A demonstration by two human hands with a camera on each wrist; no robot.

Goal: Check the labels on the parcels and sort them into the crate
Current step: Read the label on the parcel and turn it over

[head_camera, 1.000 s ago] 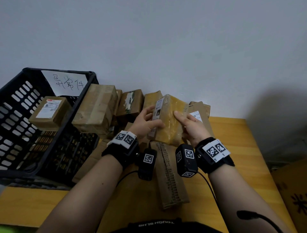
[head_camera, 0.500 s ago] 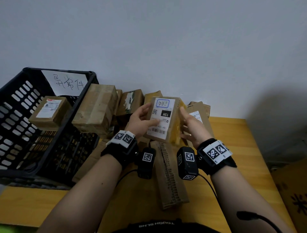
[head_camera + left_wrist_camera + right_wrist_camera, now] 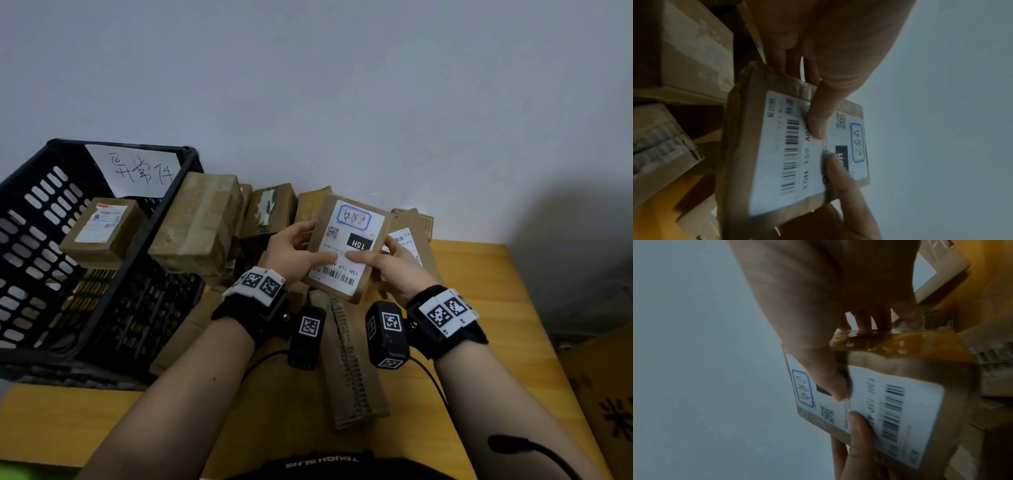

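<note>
I hold a small brown parcel (image 3: 356, 219) above the pile, its white label facing me, with a barcode, "15H" and a blue-boxed handwritten mark. My left hand (image 3: 315, 243) grips its left edge, thumb (image 3: 818, 123) on the label (image 3: 793, 154). On the other edge, my right hand (image 3: 376, 257) grips it with the thumb (image 3: 830, 379) pressed on the label (image 3: 896, 410) and the fingers behind. Yellow tape (image 3: 890, 342) covers the parcel's right side. The black slotted crate (image 3: 37, 246) stands at the left with one labelled parcel (image 3: 102, 229) inside.
A handwritten paper sign (image 3: 137, 171) hangs on the crate's far wall. Several brown parcels (image 3: 202, 222) are piled against the wall beside the crate. A flat corrugated parcel (image 3: 352, 370) lies under my wrists on the yellow table (image 3: 486, 308). A cardboard box (image 3: 609, 394) stands at the right.
Both hands have turned the parcel from its yellow-taped side to its label face, tilting it flatter towards me. Both thumbs now rest on the label.
</note>
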